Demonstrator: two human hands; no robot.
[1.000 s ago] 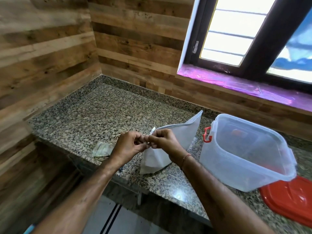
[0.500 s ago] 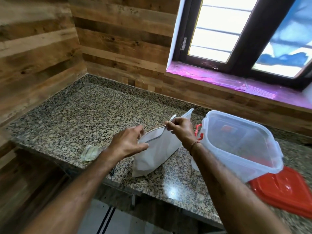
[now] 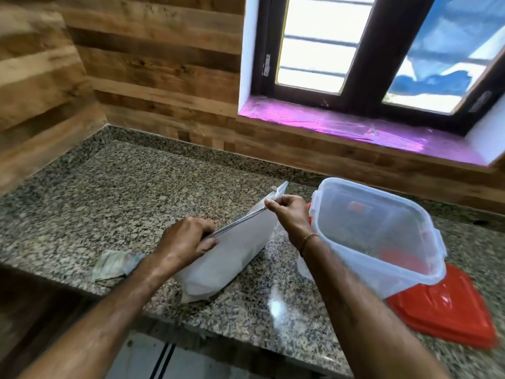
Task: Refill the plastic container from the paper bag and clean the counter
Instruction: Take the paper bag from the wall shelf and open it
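Observation:
A white paper bag (image 3: 232,255) stands tilted on the granite counter (image 3: 123,192), its top edge slanting up to the right. My left hand (image 3: 185,239) grips the lower end of that top edge. My right hand (image 3: 289,212) pinches the upper end near a thin string. Just right of the bag stands a clear plastic container (image 3: 382,236), open and tilted, with red clips on its side. Its red lid (image 3: 448,310) lies flat on the counter under and beside it.
A crumpled greenish cloth (image 3: 114,266) lies at the counter's front edge, left of my left forearm. Wood-panelled walls close the back and left. A window with a purple-covered sill (image 3: 341,127) is at the back right. The counter's front edge drops off below my arms.
My hands, pinched together at the bag's top corner a second ago, have drawn apart along the top edge, the right toward the container. The camera has shifted so the scene sits lower.

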